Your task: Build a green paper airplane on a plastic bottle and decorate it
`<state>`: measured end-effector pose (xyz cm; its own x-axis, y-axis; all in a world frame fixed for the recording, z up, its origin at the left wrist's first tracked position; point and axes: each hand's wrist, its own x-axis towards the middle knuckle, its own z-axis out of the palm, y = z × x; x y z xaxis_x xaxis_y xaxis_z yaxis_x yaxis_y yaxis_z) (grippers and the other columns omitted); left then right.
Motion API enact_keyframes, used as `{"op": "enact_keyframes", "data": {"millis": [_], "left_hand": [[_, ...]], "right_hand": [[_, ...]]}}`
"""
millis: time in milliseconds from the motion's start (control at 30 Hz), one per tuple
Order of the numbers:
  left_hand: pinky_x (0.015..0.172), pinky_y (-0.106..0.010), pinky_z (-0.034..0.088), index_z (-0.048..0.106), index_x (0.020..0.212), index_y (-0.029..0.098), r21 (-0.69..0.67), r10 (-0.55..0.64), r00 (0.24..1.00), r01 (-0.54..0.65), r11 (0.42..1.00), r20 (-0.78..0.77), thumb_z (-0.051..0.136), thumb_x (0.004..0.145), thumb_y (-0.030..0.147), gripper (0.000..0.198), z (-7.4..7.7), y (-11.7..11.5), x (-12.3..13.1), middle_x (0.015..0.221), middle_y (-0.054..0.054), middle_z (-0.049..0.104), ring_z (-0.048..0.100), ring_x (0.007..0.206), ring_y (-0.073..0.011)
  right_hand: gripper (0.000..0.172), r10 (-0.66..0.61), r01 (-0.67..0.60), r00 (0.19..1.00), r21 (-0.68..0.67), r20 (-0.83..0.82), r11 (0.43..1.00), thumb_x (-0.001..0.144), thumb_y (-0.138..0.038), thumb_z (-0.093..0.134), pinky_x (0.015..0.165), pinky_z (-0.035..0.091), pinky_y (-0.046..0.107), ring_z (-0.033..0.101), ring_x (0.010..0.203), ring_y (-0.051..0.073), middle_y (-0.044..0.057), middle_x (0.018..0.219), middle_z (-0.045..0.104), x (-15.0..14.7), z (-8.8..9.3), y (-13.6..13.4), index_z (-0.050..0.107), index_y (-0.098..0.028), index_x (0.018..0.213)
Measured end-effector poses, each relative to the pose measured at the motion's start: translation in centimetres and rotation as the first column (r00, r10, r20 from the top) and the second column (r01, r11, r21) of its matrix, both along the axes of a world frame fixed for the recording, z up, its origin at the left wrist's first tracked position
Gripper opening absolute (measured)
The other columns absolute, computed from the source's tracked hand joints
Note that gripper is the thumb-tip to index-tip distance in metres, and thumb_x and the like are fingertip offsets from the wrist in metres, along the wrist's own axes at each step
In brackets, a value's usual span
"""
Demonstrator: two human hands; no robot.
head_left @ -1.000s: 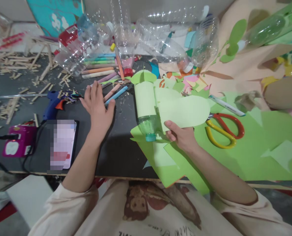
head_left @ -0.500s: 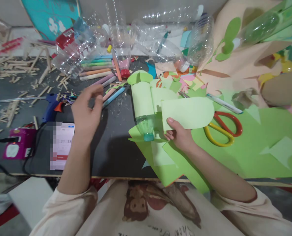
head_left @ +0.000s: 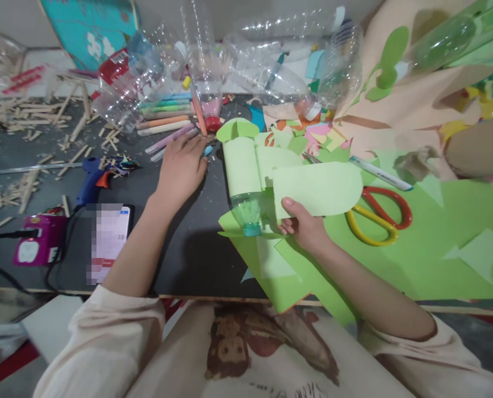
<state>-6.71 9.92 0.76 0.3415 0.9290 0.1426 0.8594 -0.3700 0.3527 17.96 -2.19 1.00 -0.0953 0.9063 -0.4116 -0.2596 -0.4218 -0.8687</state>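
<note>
My right hand (head_left: 302, 224) pinches the lower left edge of a pale green paper piece (head_left: 319, 188) with a rounded right end, thumb on top. My left hand (head_left: 184, 166) reaches over thin coloured sticks (head_left: 166, 121), its fingers stretched out and lying over some of them. A blue stick (head_left: 208, 150) shows at its fingertips; the rest of that stick is hidden. Between my hands lies a small bottle (head_left: 246, 207) with a green cap toward me, wrapped in pale green paper. Green paper leaf shapes (head_left: 238, 129) sit at its far end.
Red-and-yellow-handled scissors (head_left: 373, 240) and a pen (head_left: 381, 172) lie right, by large green paper (head_left: 420, 254). Left are a blue glue gun (head_left: 89, 182), a phone (head_left: 109, 237), a purple box (head_left: 39, 240) and wood scraps (head_left: 31, 116). Clear bottles (head_left: 271, 80) stand behind. Another person's arm (head_left: 478, 146) shows right.
My left hand has moved right and away from me, from above the table near the glue gun onto the coloured sticks, its fingers stretching out. My right hand keeps its hold on the paper piece.
</note>
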Motion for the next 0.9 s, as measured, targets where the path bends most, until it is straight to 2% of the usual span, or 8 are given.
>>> {"op": "enact_keyframes", "data": {"millis": [100,200,300,400,500,567,733,900], "left_hand": [[0.117,-0.056,0.028,0.064,0.121,0.017,0.029,0.067,0.998,-0.068,0.997,0.016,0.047,0.093,0.037,0.038,0.4,1.0,-0.4,0.138,-0.011,0.06,0.045,0.137,-0.0348],[0.117,-0.056,0.028,0.068,0.116,0.021,0.007,0.112,0.994,-0.112,0.994,0.013,0.055,0.09,0.041,0.035,1.9,1.0,-0.7,0.139,-0.008,0.059,0.043,0.138,-0.0362],[0.115,-0.059,0.033,0.07,0.116,0.021,0.061,0.167,0.983,-0.162,0.985,-0.077,0.046,0.091,0.031,0.036,4.3,-0.5,-1.2,0.136,-0.009,0.062,0.048,0.134,-0.0364],[0.107,-0.05,0.046,0.065,0.127,0.02,0.058,0.299,0.946,-0.294,0.954,-0.124,0.044,0.085,0.024,0.047,6.5,-2.5,-2.8,0.138,-0.008,0.061,0.057,0.128,-0.0319],[0.091,-0.045,0.057,0.071,0.117,0.02,0.12,0.5,0.858,-0.488,0.865,-0.118,0.046,0.076,0.02,0.048,7.7,-4.2,-5.8,0.11,-0.002,0.076,0.073,0.087,-0.0238],[0.09,-0.046,0.058,0.073,0.113,0.021,0.18,0.591,0.799,-0.568,0.803,-0.112,0.048,0.07,0.018,0.051,8.0,-4.9,-8.2,0.11,0.0,0.076,0.073,0.083,-0.0236],[0.083,-0.057,0.058,0.07,0.12,0.028,0.022,0.702,0.712,-0.701,0.712,-0.027,0.042,0.074,0.022,0.054,7.8,-5.4,-12.8,0.109,0.0,0.076,0.073,0.091,-0.033],[0.101,-0.053,0.052,0.066,0.124,0.016,0.034,0.693,0.709,-0.695,0.718,-0.127,0.053,0.065,0.032,0.063,6.8,-4.5,-14.7,0.125,-0.008,0.07,0.066,0.113,-0.0346]], "right_hand": [[0.061,-0.009,0.009,1.0,0.012,-0.008,1.0,0.065,-0.068,0.074,0.04,0.039,0.026,0.033,0.034,0.008,-0.01,0.035,0.03,0.1,-0.2,-0.1,0.036,-0.024,0.049],[0.058,-0.004,0.003,1.0,0.024,0.025,1.0,0.071,-0.065,0.072,0.043,0.042,0.025,0.035,0.035,0.008,-0.01,0.037,0.032,0.3,-0.5,-0.2,0.037,-0.024,0.051],[0.055,-0.005,0.003,0.999,0.028,0.043,1.0,0.073,-0.064,0.071,0.045,0.043,0.025,0.038,0.035,0.008,-0.01,0.037,0.033,0.4,-0.6,-0.3,0.039,-0.024,0.053],[0.054,-0.012,0.012,1.0,0.01,0.02,1.0,0.071,-0.064,0.073,0.044,0.042,0.026,0.038,0.035,0.008,-0.01,0.037,0.034,0.4,-0.7,-0.2,0.042,-0.024,0.053],[0.056,-0.003,0.003,1.0,-0.005,-0.013,1.0,0.067,-0.066,0.075,0.044,0.041,0.026,0.038,0.034,0.009,-0.01,0.036,0.034,0.3,-0.7,-0.1,0.041,-0.024,0.051],[0.055,-0.005,0.004,1.0,-0.017,-0.003,1.0,0.069,-0.064,0.075,0.045,0.041,0.026,0.039,0.036,0.009,-0.009,0.036,0.035,0.3,-0.8,-0.1,0.042,-0.023,0.052],[0.055,0.005,-0.005,1.0,-0.03,0.015,1.0,0.071,-0.065,0.072,0.048,0.043,0.025,0.042,0.038,0.009,-0.009,0.037,0.036,0.4,-0.5,-0.2,0.043,-0.023,0.051],[0.062,0.035,-0.034,0.999,-0.042,0.007,0.999,0.064,-0.072,0.073,0.052,0.044,0.026,0.04,0.038,0.008,-0.008,0.035,0.036,0.3,0.0,0.1,0.042,-0.022,0.043]]}}
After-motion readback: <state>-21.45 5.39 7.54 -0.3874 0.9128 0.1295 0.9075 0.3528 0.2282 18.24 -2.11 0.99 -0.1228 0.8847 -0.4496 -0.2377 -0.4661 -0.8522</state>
